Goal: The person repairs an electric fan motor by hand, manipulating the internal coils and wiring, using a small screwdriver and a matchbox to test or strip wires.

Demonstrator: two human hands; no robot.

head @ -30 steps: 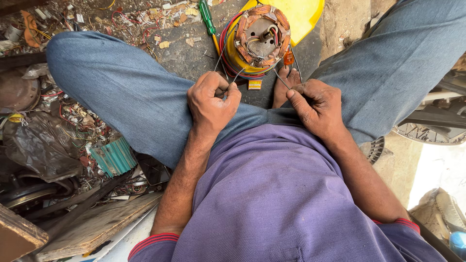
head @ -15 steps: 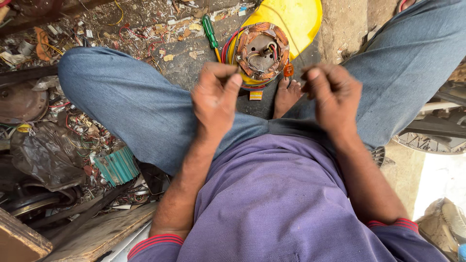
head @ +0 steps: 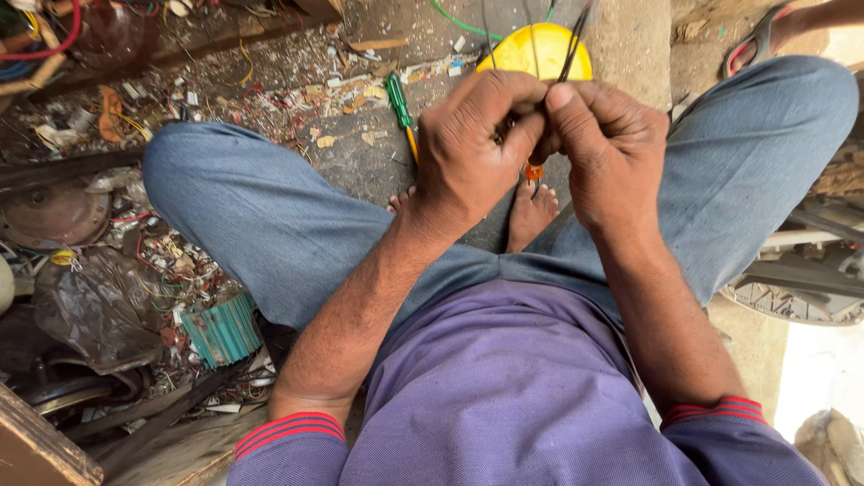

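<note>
Your left hand (head: 472,144) and right hand (head: 605,144) are pressed together above your lap, fingers closed, both pinching thin dark wires (head: 572,45) that run up past the yellow housing (head: 531,54) on the floor. Just left of it lies a green-handled screwdriver (head: 399,101). Your bare foot (head: 531,211) shows below the hands. A teal ribbed part (head: 220,328) sits by your left thigh among scrap.
</note>
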